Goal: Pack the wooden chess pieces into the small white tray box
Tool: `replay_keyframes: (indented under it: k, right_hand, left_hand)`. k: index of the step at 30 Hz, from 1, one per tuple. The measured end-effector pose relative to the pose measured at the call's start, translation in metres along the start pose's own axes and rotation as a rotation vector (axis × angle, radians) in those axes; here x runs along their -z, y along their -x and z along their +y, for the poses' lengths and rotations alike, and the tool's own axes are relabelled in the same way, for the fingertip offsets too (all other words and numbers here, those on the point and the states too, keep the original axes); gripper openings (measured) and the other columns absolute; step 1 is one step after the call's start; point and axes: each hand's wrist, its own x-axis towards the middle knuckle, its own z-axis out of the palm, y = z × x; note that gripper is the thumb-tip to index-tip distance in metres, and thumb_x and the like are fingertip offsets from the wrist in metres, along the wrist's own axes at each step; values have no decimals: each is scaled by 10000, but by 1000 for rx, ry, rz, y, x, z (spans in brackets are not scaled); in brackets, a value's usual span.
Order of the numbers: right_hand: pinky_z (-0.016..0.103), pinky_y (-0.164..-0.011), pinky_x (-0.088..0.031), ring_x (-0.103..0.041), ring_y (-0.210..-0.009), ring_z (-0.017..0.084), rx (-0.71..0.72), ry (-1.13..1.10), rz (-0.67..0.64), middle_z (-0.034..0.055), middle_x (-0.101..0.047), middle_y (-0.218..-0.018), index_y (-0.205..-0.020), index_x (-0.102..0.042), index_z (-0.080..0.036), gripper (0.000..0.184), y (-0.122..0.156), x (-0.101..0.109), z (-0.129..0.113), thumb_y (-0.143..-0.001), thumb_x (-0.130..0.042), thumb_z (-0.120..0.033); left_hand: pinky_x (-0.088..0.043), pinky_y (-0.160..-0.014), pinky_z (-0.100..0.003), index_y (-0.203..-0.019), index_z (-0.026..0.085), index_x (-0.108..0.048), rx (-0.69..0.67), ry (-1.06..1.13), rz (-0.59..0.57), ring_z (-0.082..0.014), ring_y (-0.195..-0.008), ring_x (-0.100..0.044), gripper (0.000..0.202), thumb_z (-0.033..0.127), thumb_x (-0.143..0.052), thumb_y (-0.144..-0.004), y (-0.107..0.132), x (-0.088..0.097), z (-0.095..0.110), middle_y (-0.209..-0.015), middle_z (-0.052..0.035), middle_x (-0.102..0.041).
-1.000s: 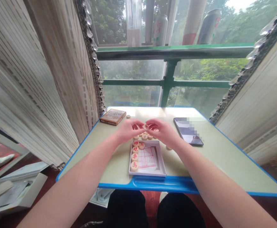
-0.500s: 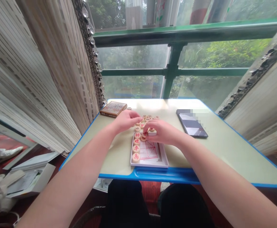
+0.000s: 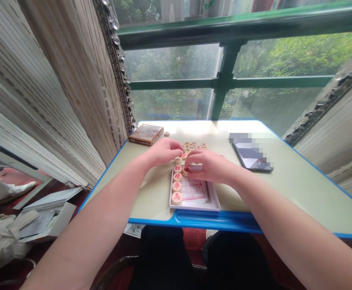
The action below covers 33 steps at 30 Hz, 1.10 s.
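A shallow white box tray (image 3: 217, 204) lies near the front of the table. Along its left side runs a column of round wooden Chinese chess pieces (image 3: 177, 186) with red characters. My right hand (image 3: 208, 164) is closed in a pinch on a Chinese chess piece (image 3: 185, 172) at the tray's far end, right of the column's top piece. My left hand (image 3: 166, 153) is curled beside the loose pieces (image 3: 191, 147) behind the tray, thumb and fingertips close together; whatever lies between them is hidden. A loose piece (image 3: 178, 160) sits just beyond the tray's far left corner.
A flat brown printed box (image 3: 146, 134) lies at the table's back left, with a single piece (image 3: 166, 134) beside it. To the right rests a dark phone or tablet (image 3: 251, 155). The blue-edged table (image 3: 299, 193) stands against a window between curtains.
The view has tilted slightly, shifting the table up and the tray to the right. The piece under my right hand now sits lower in the tray beside the column; my left hand stays by the loose pieces.
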Motion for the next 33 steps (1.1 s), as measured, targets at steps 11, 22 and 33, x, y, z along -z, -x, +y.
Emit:
replay_keyframes:
  k: [11,22,33]
  right_hand:
    - [286,-729,-445,-601,-828,184,-80,32,-28,47,-668,-946,-868,-701,-212,148,2,10,-3,-742,-623,-215]
    - [260,-629,-417,-597,-712,173,-209,147,-41,32,-704,-838,-840,-705,-224,226,-1,0,11,-733,-547,-102]
    - [257,-656,-420,-590,-714,163,-140,144,1,39,-691,-825,-825,-703,-199,216,-4,-2,10,-766,-535,-77]
  left_hand:
    - [-424,-544,-239,-758,146,-731,65,-66,-70,-122,-569,-543,262,260,-516,-661,3,2,5,-681,-24,-684]
    - [-428,-569,-249,-764,141,-732,40,-237,206,-146,-588,-560,263,259,-507,-696,-5,1,-7,-641,-22,-673]
    - [-439,-940,-300,-1019,227,-721,-18,-521,146,-220,-1041,-605,357,170,-476,-766,-16,-1,-29,-1075,-25,-707]
